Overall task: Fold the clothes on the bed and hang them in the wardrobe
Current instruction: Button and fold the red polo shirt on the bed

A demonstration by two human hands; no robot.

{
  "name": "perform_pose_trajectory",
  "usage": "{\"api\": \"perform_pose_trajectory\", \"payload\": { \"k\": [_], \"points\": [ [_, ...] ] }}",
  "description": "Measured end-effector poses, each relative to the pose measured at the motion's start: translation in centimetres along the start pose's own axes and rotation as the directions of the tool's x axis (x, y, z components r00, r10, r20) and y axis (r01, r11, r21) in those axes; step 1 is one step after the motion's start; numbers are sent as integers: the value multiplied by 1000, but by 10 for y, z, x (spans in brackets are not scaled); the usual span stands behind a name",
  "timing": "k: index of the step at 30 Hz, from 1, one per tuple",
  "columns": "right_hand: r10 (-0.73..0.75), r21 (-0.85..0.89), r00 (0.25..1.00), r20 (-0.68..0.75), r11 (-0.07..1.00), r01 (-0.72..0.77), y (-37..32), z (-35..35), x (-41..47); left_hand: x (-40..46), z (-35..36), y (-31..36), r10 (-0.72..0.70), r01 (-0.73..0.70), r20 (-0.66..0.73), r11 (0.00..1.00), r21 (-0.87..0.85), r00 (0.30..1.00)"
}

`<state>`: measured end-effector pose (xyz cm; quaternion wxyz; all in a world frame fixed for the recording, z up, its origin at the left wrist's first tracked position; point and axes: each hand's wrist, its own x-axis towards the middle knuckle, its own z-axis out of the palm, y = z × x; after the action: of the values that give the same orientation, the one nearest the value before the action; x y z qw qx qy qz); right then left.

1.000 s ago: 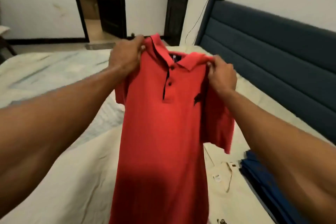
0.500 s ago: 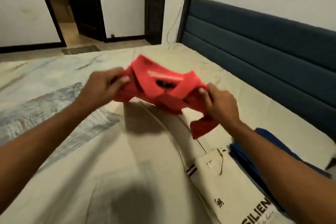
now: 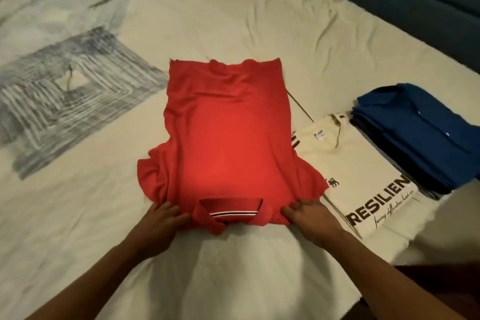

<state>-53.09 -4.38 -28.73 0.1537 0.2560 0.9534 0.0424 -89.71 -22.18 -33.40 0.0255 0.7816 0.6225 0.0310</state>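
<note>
the red polo shirt [image 3: 228, 143], held up a second ago, now lies back-up on the bed [image 3: 233, 21]; left hand [image 3: 158, 226] and right hand [image 3: 311, 221] pinch its shoulders, ready to fold.

Red polo [image 3: 228, 138] now flat, back-up on bed [image 3: 233, 13], no longer held aloft.
</note>
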Motion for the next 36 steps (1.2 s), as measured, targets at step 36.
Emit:
{"api": "perform_pose_trajectory", "payload": {
  "k": [36],
  "points": [
    [228, 392, 972, -61, 901, -186, -257, -14, 18, -28, -22, -17, -851, 806, 341, 149, -573, 399]
  ]
}}
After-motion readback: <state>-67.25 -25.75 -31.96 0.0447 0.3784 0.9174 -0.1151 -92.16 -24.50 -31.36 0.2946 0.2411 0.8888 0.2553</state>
